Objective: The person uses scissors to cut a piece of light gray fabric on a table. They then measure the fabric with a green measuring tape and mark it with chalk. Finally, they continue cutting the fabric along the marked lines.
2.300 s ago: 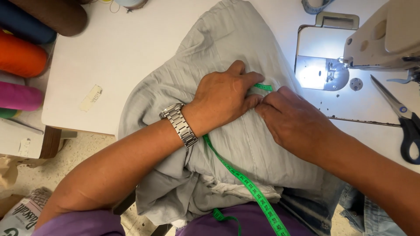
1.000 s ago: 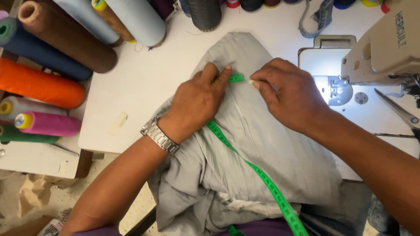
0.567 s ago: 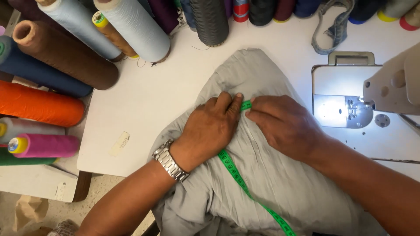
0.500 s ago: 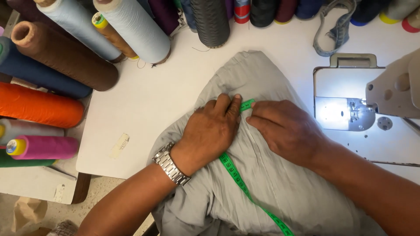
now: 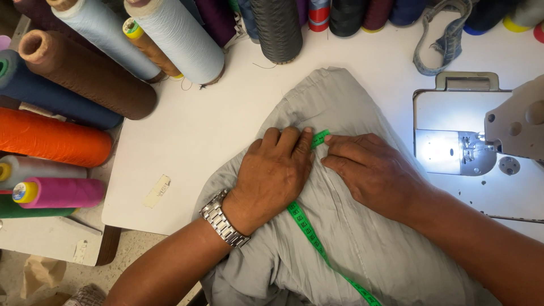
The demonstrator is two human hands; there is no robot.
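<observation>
Thread cones are lying along the left of the white table as a person's left hand, a metal watch on its wrist, is pressing flat on grey cloth, fingers together, pinning a green measuring tape. The right hand is pinching the tape's end with narrow fingers. The tape could well slip if the loose cloth bunches. A lit sewing machine is standing just beside.
</observation>
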